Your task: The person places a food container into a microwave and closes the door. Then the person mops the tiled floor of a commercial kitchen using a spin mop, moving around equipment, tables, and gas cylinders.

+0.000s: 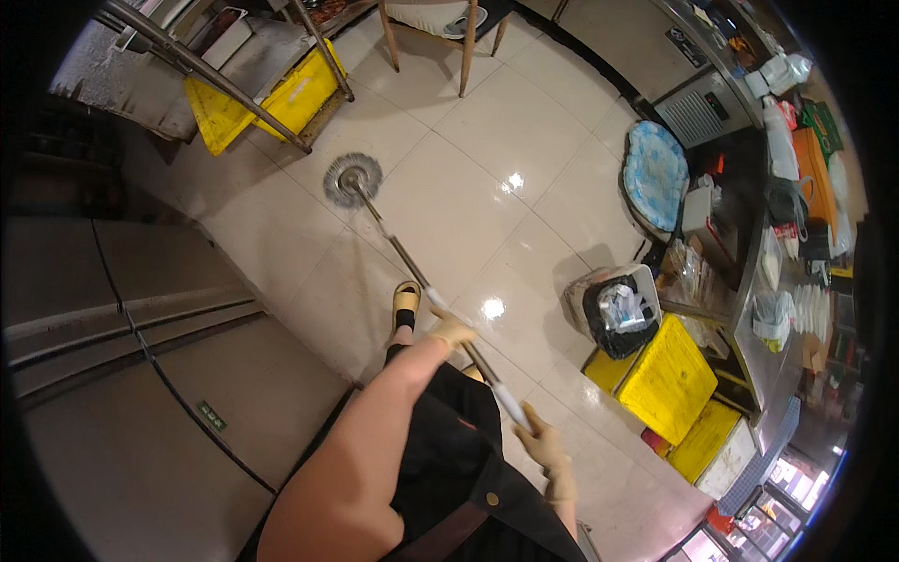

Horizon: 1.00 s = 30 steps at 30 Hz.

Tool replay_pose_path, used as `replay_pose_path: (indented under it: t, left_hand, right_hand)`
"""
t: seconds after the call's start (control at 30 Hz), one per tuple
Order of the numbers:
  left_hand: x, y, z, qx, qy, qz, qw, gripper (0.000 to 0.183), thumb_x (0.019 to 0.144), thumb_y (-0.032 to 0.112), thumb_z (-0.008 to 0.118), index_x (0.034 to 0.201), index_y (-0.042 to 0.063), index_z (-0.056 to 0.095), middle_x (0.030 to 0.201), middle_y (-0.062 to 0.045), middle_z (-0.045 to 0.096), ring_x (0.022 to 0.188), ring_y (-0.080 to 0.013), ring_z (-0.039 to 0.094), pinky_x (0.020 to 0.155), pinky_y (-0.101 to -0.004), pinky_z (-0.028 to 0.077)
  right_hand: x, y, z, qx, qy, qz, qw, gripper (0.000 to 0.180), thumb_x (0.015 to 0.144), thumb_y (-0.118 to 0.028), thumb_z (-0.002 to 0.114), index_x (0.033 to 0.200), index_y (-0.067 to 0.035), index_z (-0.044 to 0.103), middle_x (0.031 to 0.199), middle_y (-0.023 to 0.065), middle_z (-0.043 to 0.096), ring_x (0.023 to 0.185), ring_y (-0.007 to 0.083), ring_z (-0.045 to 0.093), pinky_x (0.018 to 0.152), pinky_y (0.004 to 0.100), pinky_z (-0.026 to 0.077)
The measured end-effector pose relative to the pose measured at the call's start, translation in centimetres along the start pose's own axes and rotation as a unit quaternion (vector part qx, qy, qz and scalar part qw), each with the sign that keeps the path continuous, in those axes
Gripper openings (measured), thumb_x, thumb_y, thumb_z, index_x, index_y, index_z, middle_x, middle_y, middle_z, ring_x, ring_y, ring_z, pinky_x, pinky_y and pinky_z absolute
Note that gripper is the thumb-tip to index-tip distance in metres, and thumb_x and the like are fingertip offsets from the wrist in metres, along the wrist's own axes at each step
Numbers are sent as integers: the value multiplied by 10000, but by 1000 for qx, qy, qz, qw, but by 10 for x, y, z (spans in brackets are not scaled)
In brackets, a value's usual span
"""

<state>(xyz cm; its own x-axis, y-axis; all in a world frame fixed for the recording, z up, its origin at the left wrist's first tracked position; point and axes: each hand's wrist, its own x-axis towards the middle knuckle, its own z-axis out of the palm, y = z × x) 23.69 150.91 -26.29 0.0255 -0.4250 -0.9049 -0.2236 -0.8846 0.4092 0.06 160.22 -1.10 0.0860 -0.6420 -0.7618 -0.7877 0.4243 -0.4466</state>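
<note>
My left hand, in a pale rubber glove, grips the middle of a mop's metal pole. Nearer the pole's top end, my right hand, in a matching glove, closes around the white grip. The pole slants up and to the left in the view, down to a round mop head with grey strands, which lies spread on the tiled floor. A yellow slipper is on one foot below the pole.
Steel cabinet doors stand at the left. A metal rack with yellow plastic pieces is upper left, beside a wooden chair. At the right are a lined trash bin, yellow bins, a blue-covered round object and a cluttered counter.
</note>
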Motion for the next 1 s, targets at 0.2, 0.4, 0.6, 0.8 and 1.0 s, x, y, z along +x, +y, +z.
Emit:
replay_pose_path:
  t: [0.2,0.4,0.6,0.8,1.0]
  left_hand:
    - [-165,0,249,-52,-486,-76,869,731,793,553,573,1236,-18,460,1267,-134,491,1062,-225,526,879,-340,443]
    - [-288,28,405,-408,-283,-263,827,451,846,276,610,1150,21,395,703,-88,523,564,-164,517,501,-295,447]
    - [-238,13,378,-414,-244,-245,842,376,860,374,579,895,41,409,537,-73,483,446,-198,484,431,-323,425]
    - [-66,-61,192,-288,-179,-90,936,643,879,526,381,1159,-52,393,740,-95,578,631,-175,552,594,-316,473]
    - [1,30,16,-370,-35,-63,926,271,867,110,546,1062,-7,399,692,-82,523,599,-199,560,555,-307,497]
  right_hand:
    - [-216,137,-124,33,146,273,950,345,850,-321,577,948,-2,662,586,48,575,493,115,529,456,251,416]
    - [-341,175,-187,58,417,226,878,319,865,-263,578,750,31,625,489,-3,495,405,58,441,359,217,334]
    - [-293,149,-163,152,411,203,875,205,834,-153,606,877,41,656,560,18,539,461,70,493,378,202,372]
    - [-140,110,-29,305,165,219,912,500,817,-356,632,1208,-58,536,658,33,608,468,54,428,404,241,341]
    - [-7,55,90,119,226,-75,964,530,815,-370,613,1283,-173,465,823,191,640,733,341,612,655,380,471]
